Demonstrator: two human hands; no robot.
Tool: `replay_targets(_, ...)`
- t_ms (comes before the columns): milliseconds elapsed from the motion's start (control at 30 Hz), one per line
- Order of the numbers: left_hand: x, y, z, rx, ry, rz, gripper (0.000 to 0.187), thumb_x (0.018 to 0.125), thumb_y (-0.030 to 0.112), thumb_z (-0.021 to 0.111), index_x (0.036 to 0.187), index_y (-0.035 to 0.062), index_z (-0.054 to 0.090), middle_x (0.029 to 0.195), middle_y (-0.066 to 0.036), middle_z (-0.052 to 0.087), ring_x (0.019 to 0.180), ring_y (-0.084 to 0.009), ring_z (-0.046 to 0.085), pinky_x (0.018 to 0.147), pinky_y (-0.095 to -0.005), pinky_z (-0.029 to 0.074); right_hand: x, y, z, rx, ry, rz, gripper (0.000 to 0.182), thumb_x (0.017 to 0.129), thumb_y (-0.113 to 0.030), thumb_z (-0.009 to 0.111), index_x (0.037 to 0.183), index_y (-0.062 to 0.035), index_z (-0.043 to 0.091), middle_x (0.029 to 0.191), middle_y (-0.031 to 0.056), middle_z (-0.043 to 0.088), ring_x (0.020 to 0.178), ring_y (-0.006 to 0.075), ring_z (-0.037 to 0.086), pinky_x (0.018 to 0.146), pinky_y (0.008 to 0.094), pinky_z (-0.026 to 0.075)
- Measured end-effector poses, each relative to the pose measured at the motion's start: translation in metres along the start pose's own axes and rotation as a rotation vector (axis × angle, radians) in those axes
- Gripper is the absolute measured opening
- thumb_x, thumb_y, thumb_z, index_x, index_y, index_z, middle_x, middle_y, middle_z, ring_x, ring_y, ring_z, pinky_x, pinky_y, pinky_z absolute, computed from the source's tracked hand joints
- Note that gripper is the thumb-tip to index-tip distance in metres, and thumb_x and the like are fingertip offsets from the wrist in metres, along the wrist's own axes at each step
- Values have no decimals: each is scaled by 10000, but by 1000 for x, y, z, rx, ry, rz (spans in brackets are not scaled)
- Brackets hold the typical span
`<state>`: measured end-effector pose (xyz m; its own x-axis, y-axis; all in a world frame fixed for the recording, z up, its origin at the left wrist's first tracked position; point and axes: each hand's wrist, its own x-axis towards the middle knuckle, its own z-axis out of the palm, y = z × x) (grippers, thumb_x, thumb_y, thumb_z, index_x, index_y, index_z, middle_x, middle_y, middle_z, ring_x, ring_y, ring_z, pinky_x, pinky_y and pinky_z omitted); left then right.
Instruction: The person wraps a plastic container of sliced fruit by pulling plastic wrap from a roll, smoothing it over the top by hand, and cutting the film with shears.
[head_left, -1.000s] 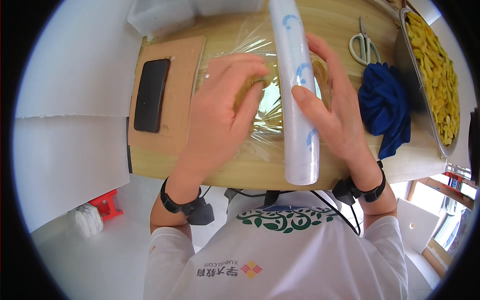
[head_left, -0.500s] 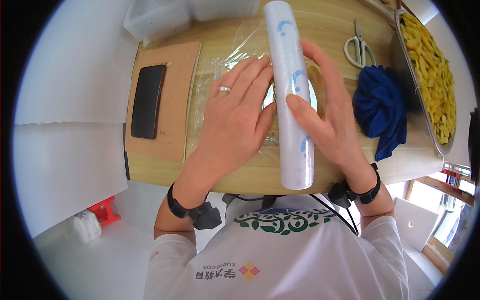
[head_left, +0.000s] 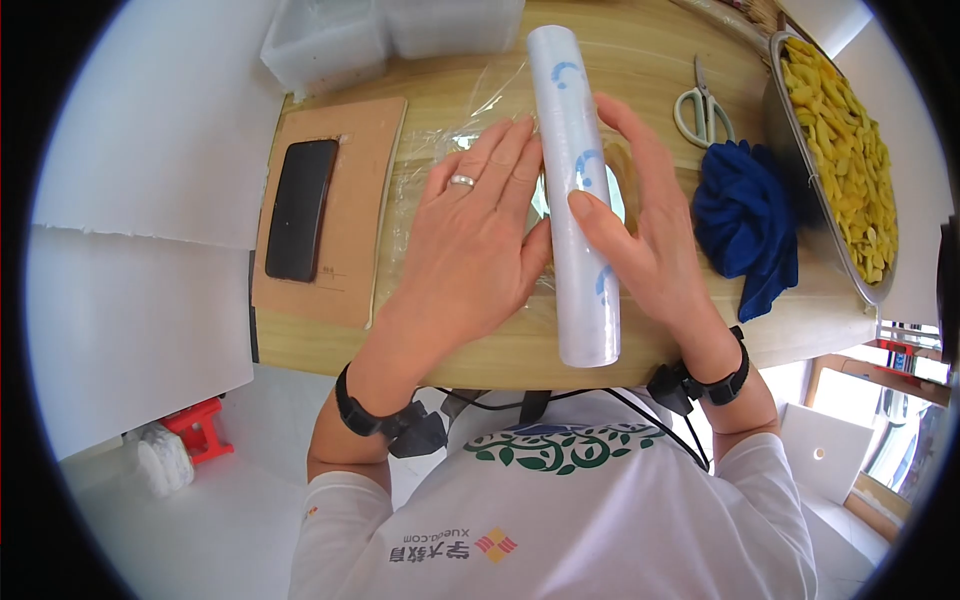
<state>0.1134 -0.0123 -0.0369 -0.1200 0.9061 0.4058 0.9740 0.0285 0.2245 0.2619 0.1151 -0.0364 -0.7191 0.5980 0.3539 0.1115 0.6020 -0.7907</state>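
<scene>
A roll of cling film [head_left: 570, 235] with blue marks lies lengthwise, pointing away from me, between my hands. My right hand [head_left: 650, 235] grips it from the right, thumb on top and fingers along its far right side. My left hand [head_left: 475, 225], wearing a ring, lies palm down with fingers stretched out, its tips and thumb close against the roll's left side. Clear film [head_left: 490, 88] spreads on the table around and beyond the left hand. Beneath the roll shows part of a round, amber-rimmed thing [head_left: 625, 170] with a shiny middle, mostly hidden.
A black phone [head_left: 300, 210] rests on a brown board [head_left: 350, 250] at left. Translucent containers [head_left: 325, 50] stand at the back left. Scissors [head_left: 703, 112], a blue cloth [head_left: 745, 220] and a metal tray [head_left: 818, 185] of yellow slices [head_left: 845, 160] are on the right.
The whole view has shifted slightly, with the tray and scissors appearing farther left. Both hands keep nearly the same pose around the roll.
</scene>
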Motion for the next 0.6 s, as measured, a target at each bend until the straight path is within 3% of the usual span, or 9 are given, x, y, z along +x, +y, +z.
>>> replay_targets(267, 1, -11, -12, -145, -24, -48, 617, 926, 246, 668, 1423, -69, 481, 1485, -212, 493, 1413, -354, 420, 1156, -488, 329, 0, 3, -1, 42, 4, -6, 755, 875, -374, 678, 1490, -15, 428, 1430, 220, 516, 1297, 380, 465, 1117, 454, 353)
replay_targets(333, -2, -17, -16, -383, -11, -103, 615, 906, 108, 660, 1485, 47, 462, 1545, -150, 458, 1441, -317, 410, 1159, -433, 346, -1, 4, -1, 57, 11, -5, 755, 877, -379, 677, 1490, -15, 430, 1425, 221, 521, 1294, 377, 471, 1119, 452, 352)
replay_targets(367, -3, -19, -19, -386, -18, -103, 615, 906, 108, 660, 1485, 47, 462, 1545, -150, 458, 1441, -317, 410, 1159, -433, 346, -2, 4, -1, 73, 14, -3, 755, 878, -384, 677, 1489, -15, 431, 1421, 222, 525, 1292, 375, 477, 1121, 450, 350)
replay_targets(433, -2, -23, -29, -589, 16, -156, 420, 889, 29, 664, 1305, 47, 611, 1439, -126, 561, 1329, -289, 527, 1085, -386, 428, -2, 4, -3, 73, 6, 7, 749, 880, -374, 679, 1490, -16, 431, 1419, 219, 528, 1293, 371, 479, 1117, 447, 356)
replay_targets(467, -1, -26, -33, -590, 12, -158, 420, 889, 29, 664, 1305, 47, 611, 1439, -126, 561, 1329, -289, 527, 1085, -386, 428, -2, 3, -4, 71, -2, 10, 744, 881, -364, 680, 1490, -17, 431, 1416, 217, 531, 1293, 367, 482, 1113, 443, 362)
replay_targets(533, 2, -32, -35, -599, -54, -68, 227, 864, -15, 681, 1087, 29, 679, 1275, -89, 641, 1169, -252, 608, 993, -360, 477, -2, 3, -3, 76, 1, 7, 734, 881, -345, 681, 1493, -26, 431, 1418, 211, 532, 1292, 365, 483, 1108, 440, 368)
replay_targets(600, 5, -29, -27, -624, -92, -47, 203, 847, -20, 702, 1043, 26, 681, 1226, -80, 645, 1119, -242, 611, 958, -359, 485, -1, 4, -2, 79, 5, -1, 725, 881, -326, 683, 1495, -34, 432, 1420, 206, 532, 1292, 362, 484, 1104, 437, 374)
